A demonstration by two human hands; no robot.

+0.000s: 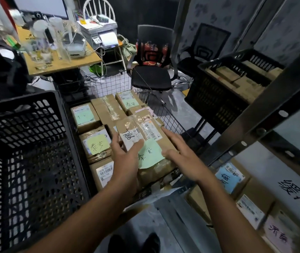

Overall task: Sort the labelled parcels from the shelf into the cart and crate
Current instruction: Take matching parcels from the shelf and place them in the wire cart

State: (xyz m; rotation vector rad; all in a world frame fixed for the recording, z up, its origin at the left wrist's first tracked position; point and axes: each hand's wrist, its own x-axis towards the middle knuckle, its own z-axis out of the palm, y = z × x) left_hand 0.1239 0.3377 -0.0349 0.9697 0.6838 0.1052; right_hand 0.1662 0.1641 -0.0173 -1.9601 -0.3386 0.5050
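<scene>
Head: left hand (125,157), right hand (180,154) flank parcel (165,141) at cart (172,115) rim.

The back of the room is looking dark, but soft light is falling from above onto the boxes (98,143) in the middle. Clear tape (110,111) on one box is shining white. The chair (152,77) is throwing a dark shadow on the grey floor (182,110). The jars (41,39) on the desk (63,64) at the top left are smearing into a blur. The metal shelf post (265,121) is leaning and bending near the right edge, and the shelf boxes (251,212) low down there are looking fuzzy.
</scene>
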